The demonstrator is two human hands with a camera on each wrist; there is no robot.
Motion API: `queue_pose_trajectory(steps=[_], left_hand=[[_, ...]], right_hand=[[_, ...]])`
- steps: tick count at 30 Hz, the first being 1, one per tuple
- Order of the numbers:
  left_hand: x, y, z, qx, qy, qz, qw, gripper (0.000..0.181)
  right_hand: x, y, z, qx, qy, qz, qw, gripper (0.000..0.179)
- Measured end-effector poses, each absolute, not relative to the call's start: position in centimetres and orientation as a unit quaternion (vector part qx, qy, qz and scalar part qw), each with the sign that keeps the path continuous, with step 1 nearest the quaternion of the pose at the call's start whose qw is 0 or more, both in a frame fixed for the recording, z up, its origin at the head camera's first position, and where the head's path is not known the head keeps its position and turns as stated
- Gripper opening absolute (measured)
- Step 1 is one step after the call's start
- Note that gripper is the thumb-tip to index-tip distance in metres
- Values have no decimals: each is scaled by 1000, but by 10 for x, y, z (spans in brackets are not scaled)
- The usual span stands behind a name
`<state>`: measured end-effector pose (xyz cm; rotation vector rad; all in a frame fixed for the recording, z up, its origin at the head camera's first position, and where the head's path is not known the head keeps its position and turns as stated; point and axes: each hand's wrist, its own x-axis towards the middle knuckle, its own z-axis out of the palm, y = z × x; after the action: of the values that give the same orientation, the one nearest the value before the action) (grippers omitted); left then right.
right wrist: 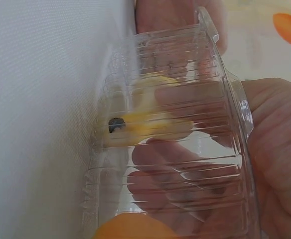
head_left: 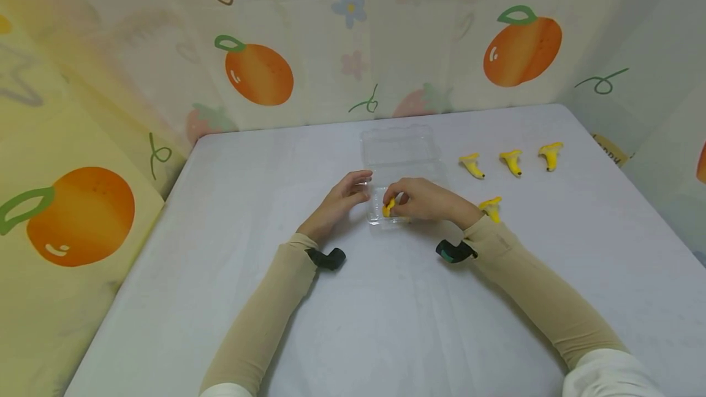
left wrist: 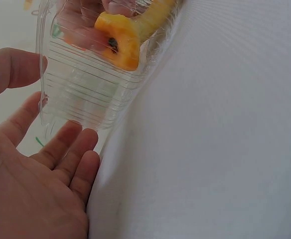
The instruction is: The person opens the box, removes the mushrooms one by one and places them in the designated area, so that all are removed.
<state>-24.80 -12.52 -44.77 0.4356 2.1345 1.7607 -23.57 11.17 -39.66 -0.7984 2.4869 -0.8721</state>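
A clear plastic clamshell box (head_left: 377, 221) lies with its lid (head_left: 399, 144) raised at the back. My right hand (head_left: 427, 200) reaches into its tray and pinches a yellow mushroom (head_left: 388, 207), trumpet-shaped like a chanterelle. Through the ribbed wall in the right wrist view, a yellow mushroom (right wrist: 155, 124) shows its black stem end beside the fingers. An orange-yellow cap (left wrist: 124, 42) faces the left wrist view. With relaxed, spread fingers, my left hand (head_left: 337, 201) is at the box's left side, fingertips (left wrist: 42, 67) right at the rim.
Three yellow mushrooms (head_left: 472, 165) lie in a row on the white-covered table (head_left: 265, 170), right of the box. Another mushroom (head_left: 492, 207) lies beside the right wrist, partly covered by the sleeve. Fruit-printed curtains (head_left: 331, 66) border the table's back and sides.
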Motion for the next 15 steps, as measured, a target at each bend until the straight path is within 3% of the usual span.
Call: queue_pose_trajectory(steps=[15], left_hand=[[-249,-126,-450,152,749,622,169,55]], right_hand=[[-236,113,-394,-249,898,-320,173,20]])
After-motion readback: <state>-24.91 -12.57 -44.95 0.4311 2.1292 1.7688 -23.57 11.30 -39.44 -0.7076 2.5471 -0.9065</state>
